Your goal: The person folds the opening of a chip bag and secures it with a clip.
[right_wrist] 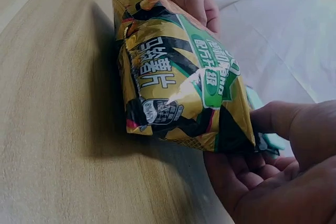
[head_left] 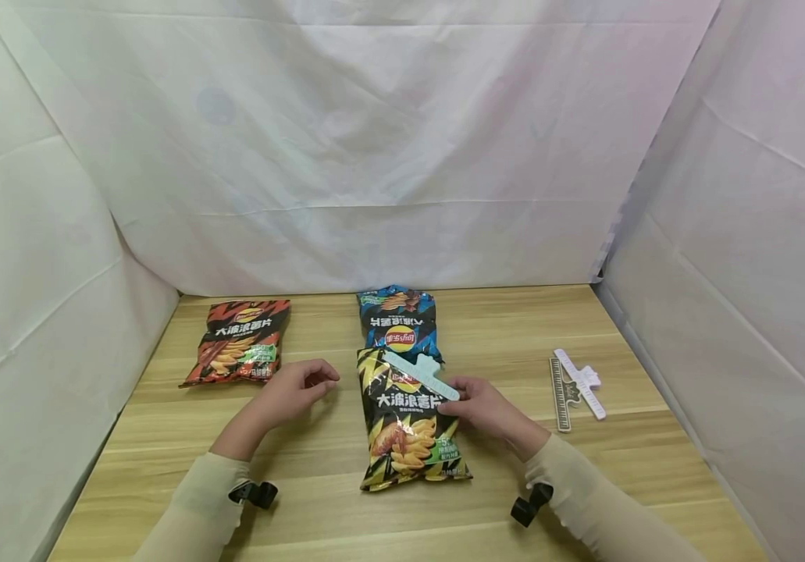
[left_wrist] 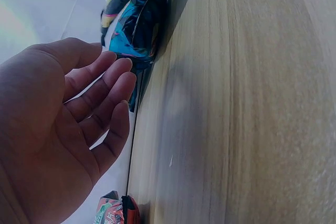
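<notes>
Yellow-and-black potato-chip bag [head_left: 409, 429] lies pinched between thumb and fingers of the right hand [head_left: 492, 410]; the left hand [head_left: 295, 396], fingers relaxed, is apart.

Yellow bag [head_left: 409, 421]: white title "大波浪薯片"; side lettering "马铃薯片"; green label [right_wrist: 210, 74] marked "配方升级", its remaining lettering partly legible.
Red bag [head_left: 240, 343]: white title "大波浪薯片"; smaller print illegible.
Blue bag [head_left: 399, 321]: brand roundel "Lay's 乐事", upside down in the head view; title "大波浪薯片", likewise inverted.
Clip [head_left: 564, 394], transparent: small script on handle, too small to read.
</notes>
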### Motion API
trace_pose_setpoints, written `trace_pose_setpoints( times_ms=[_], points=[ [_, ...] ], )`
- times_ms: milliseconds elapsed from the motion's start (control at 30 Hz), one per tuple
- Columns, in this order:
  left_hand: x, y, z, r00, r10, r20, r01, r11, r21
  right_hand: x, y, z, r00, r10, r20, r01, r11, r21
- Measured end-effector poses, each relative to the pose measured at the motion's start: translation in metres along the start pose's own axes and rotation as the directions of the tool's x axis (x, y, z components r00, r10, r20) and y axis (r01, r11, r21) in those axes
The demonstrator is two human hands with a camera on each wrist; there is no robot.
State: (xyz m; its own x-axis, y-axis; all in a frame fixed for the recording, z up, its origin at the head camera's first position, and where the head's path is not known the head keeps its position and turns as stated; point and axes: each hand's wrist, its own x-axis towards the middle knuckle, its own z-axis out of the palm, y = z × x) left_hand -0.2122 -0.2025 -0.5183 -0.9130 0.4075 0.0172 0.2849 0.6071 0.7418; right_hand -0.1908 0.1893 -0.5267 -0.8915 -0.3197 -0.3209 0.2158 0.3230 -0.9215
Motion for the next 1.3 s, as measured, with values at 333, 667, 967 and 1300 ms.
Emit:
trace_pose_setpoints(
  times_ms=[333,667,967,1300],
  points=[
    [0.000,-0.001,-0.001,1.000,-0.001,-0.003,0.001,1.000,-0.014,-0.004,-0.003,0.002,0.999,-0.037,0.034,0.034,0.997,0.076],
    [0.003,-0.004,-0.002,1.000,0.003,-0.007,-0.003,1.000,0.001,-0.005,-0.005,0.001,0.993,-0.114,0.020,0.113,0.993,0.039],
    [0.003,-0.003,-0.003,1.000,0.007,-0.001,-0.007,1.000,-0.004,-0.006,-0.012,-0.009,0.983,-0.181,0.037,0.181,0.983,0.004],
    [0.004,-0.003,-0.004,1.000,-0.001,0.003,0.001,1.000,-0.005,-0.011,-0.025,-0.025,0.970,-0.241,0.034,0.242,0.970,-0.020]
  ],
)
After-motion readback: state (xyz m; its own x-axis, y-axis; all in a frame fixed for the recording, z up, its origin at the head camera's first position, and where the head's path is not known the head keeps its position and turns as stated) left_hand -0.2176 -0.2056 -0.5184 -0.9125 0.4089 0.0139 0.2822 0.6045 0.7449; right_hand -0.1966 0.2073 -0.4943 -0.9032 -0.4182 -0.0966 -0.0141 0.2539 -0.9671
